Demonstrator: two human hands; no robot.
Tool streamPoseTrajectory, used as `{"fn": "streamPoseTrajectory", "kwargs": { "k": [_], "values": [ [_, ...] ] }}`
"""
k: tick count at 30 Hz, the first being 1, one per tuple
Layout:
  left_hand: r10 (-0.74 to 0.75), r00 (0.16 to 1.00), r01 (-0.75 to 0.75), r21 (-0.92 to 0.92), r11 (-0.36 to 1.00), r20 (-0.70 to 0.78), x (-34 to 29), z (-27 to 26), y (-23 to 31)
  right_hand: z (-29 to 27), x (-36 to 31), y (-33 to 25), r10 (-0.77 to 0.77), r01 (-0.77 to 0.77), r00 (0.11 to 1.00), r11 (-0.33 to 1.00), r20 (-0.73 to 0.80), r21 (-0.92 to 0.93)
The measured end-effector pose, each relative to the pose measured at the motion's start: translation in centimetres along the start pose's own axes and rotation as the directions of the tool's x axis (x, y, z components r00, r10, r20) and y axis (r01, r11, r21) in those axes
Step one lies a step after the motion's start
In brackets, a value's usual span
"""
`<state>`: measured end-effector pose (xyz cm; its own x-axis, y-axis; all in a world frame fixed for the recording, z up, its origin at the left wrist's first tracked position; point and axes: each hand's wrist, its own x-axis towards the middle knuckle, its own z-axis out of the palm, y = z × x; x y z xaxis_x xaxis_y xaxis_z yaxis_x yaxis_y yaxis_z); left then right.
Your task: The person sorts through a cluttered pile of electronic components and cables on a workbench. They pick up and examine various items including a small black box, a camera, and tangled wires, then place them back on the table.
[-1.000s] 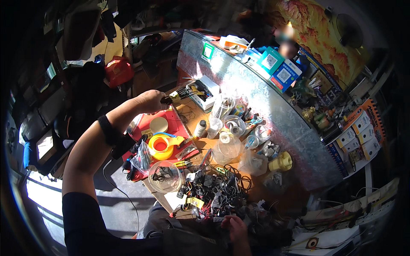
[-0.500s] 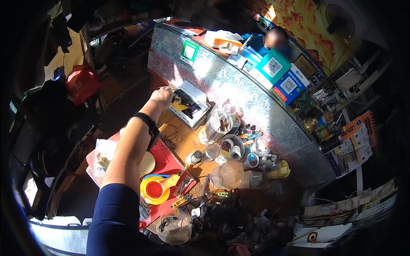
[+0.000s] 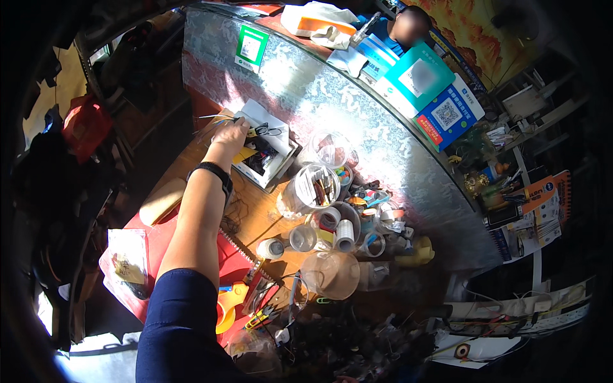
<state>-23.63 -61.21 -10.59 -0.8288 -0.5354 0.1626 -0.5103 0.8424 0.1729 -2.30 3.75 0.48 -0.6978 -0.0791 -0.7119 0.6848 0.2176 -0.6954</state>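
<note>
My left hand (image 3: 231, 134), its wrist in a black band, reaches over an open white box (image 3: 258, 113) on the wooden desk. Its fingers are closed on a bundle of thin, stick-like pieces, some dark and some tan, poking out to the left; their kind is hard to make out. Beside the fingers, thin black loops (image 3: 267, 130) hang over the box. Inside lie dark, tangled small items and something yellow. Of my right hand (image 3: 345, 380) only a blurred sliver shows at the lower edge, its fingers hidden.
Right of the box stand a clear tub (image 3: 311, 188) of small items, a roll of white tape (image 3: 345, 234) and several clear containers. A red notebook (image 3: 237, 252) and an orange-yellow plastic piece (image 3: 230, 303) lie nearer. Behind curves a patterned counter (image 3: 306, 89); a person (image 3: 393, 29) is beyond.
My left hand has lifted the bundle of thin pieces, which now shows clearly, with black loops beside it. My view has shifted, so the box and counter appear farther left.
</note>
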Motion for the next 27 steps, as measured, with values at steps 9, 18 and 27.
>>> {"fn": "streamPoseTrajectory", "kwargs": {
  "k": [9,18,27],
  "values": [
    [-0.006,0.988,0.04,0.219,0.975,-0.156,-0.4,0.4,0.7,0.9,1.1,0.0,0.066,-0.06,0.997,0.992,0.049,-0.113],
    [-0.003,0.976,-0.031,-0.151,0.988,-0.219,-1.5,-1.8,-0.6,1.3,-0.2,-0.3,0.095,-0.093,0.995,0.991,0.019,-0.092],
    [-0.119,0.933,-0.17,-0.707,0.686,-0.34,-3.6,-10.4,-3.8,-0.9,0.5,2.9,-0.009,0.018,0.991,0.998,0.133,-0.066]
  ]
}}
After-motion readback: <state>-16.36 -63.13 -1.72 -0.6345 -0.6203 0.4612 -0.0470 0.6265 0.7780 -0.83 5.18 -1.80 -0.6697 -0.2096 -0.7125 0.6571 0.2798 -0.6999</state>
